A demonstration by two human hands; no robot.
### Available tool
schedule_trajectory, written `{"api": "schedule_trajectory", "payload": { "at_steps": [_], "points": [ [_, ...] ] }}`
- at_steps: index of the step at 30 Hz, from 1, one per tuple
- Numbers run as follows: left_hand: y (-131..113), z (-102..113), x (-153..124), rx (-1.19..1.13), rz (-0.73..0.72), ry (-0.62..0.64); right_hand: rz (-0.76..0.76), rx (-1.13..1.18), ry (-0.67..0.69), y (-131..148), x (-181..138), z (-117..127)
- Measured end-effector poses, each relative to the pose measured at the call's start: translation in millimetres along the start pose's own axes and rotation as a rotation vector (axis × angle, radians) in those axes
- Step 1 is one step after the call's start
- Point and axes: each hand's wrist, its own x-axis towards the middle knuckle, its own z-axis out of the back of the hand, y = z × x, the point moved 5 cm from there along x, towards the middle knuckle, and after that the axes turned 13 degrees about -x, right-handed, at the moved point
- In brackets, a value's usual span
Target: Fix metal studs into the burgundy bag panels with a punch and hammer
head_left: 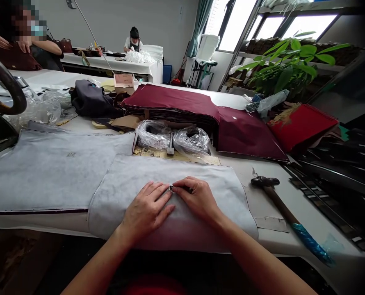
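Note:
A pale grey sheet of leather-like material (213, 180) lies across the table's front edge, its lower part hanging over. My left hand (148, 209) rests flat on it, fingers stretched forward and thumb apart. Between my two hands sits a small dark metal-looking piece (170, 188), touching the sheet. My right hand (197, 196) pinches at this piece with thumb and forefinger, the other fingers curled. On the left, a second grey sheet (47, 172) bears a small dark patterned patch (71, 154); its right side is partly covered by the first sheet.
A hammer (277, 200) with blue-wrapped handle lies at right. Beyond my hands are plastic-wrapped bundles (190, 139), a small metal block (170, 150) and stacked burgundy sheets (173, 98). A curved metal bar (19, 100) stands at left. Two people (134, 41) work farther back.

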Motion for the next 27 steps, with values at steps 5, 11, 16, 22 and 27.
{"api": "schedule_trajectory", "payload": {
  "at_steps": [5,11,16,22,27],
  "points": [
    [-1.3,1.4,0.2,0.006,-0.006,-0.010,-0.008,-0.049,0.015,0.0,2.3,-1.5],
    [-2.4,0.6,-1.7,0.031,-0.045,-0.039,0.068,-0.244,0.023,3.9,0.9,-4.4],
    [-1.4,-0.1,-1.7,0.026,-0.038,-0.038,0.251,-0.563,0.090,16.4,-18.3,-0.9],
    [-2.8,-0.8,0.7,0.061,-0.023,0.017,0.259,-0.631,0.187,8.8,-28.9,12.1],
    [-4.8,-5.3,1.3,0.104,-0.003,0.053,0.010,-0.406,0.133,0.2,45.0,20.0]
  ]
}}
